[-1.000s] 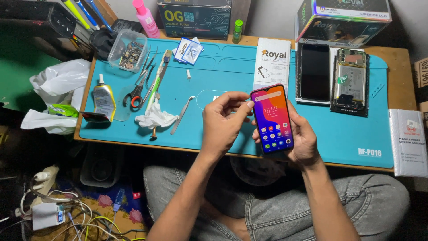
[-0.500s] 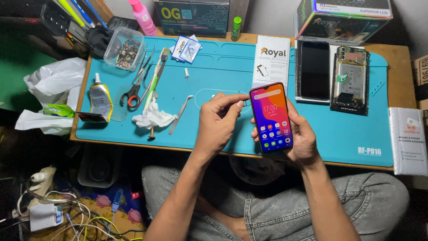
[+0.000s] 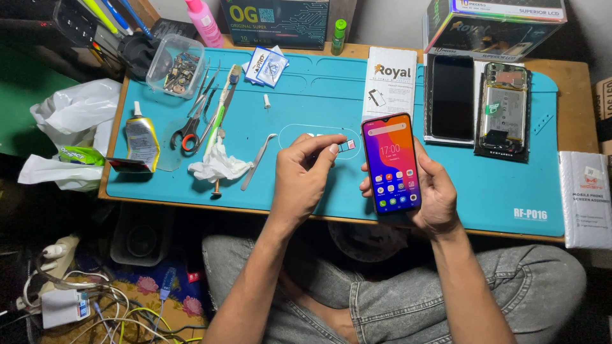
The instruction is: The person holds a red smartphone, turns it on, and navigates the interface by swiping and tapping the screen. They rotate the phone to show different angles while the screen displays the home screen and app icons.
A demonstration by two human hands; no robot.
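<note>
My right hand (image 3: 435,191) holds a smartphone (image 3: 391,162) upright over the blue work mat (image 3: 319,108); its screen is lit with orange wallpaper and app icons. My left hand (image 3: 301,176) pinches a small card tray (image 3: 345,147) between thumb and fingers, just left of the phone's upper left edge. Whether the tray touches the phone I cannot tell.
On the mat lie tweezers (image 3: 258,161), a crumpled tissue (image 3: 218,167), scissors (image 3: 190,131), a toothbrush (image 3: 221,105) and a glue tube (image 3: 141,137). A black screen panel (image 3: 452,97) and an opened phone body (image 3: 503,111) sit at the right. Boxes line the back edge.
My left hand has drawn slightly left from the phone's upper edge, and the small card tray now shows between its fingertips. The phone stays put.
</note>
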